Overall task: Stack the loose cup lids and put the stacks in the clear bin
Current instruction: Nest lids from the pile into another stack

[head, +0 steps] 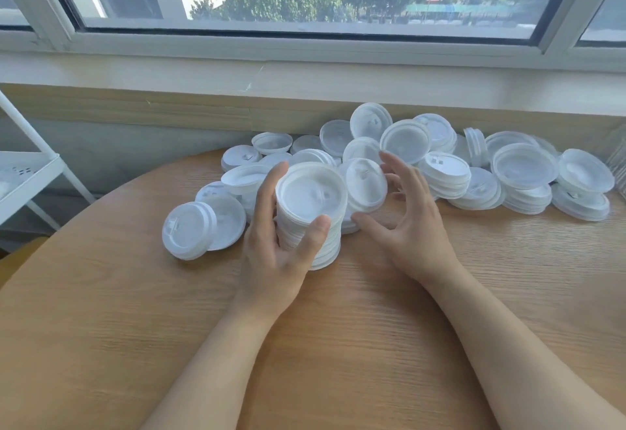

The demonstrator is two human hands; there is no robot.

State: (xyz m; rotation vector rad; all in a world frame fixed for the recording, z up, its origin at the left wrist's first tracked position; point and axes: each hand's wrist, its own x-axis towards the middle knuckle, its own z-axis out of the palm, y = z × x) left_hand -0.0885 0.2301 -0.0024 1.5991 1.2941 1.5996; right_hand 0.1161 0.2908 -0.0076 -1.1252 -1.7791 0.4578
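Observation:
A tall stack of white cup lids (311,202) stands on the round wooden table (338,328). My left hand (277,239) grips it, fingers on its left side and thumb on its front. My right hand (406,216) hovers just right of the stack with fingers spread, beside a tilted single lid (366,184), and holds nothing. Behind lies a heap of loose lids (389,141) and short stacks (523,175) along the wall. A clear bin edge (618,158) shows at the far right.
Two lids (189,234) lie overlapped at the left of the pile. A white metal shelf (30,172) stands off the table's left side. The window sill (305,70) and wall close off the back of the table.

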